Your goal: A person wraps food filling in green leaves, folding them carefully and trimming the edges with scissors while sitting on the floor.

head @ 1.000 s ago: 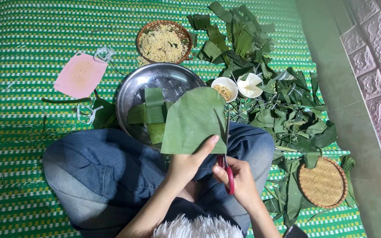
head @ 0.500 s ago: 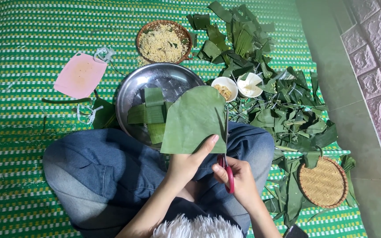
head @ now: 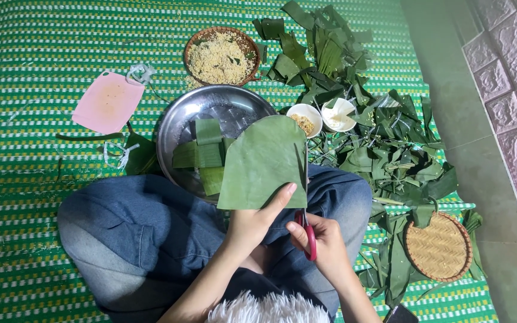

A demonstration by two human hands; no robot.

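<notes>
I sit cross-legged in blue jeans on a green striped mat. My left hand (head: pixel 257 220) pinches the lower edge of a large green leaf (head: pixel 262 160) and holds it up over my lap. My right hand (head: pixel 324 242) grips red-handled scissors (head: pixel 310 232), whose blades run up along the leaf's right edge. Just beyond the leaf lies a round metal tray (head: pixel 181 122) with several cut leaf strips (head: pixel 204 155) in it.
A woven basket of yellowish grain (head: pixel 219 57) stands at the back. Two small white bowls (head: pixel 321 116) sit beside the tray. A heap of green leaves (head: pixel 384 131) spreads to the right, with a flat woven lid (head: pixel 439 246). A pink sheet (head: pixel 108 101) lies left. Grey floor and brick wall at right.
</notes>
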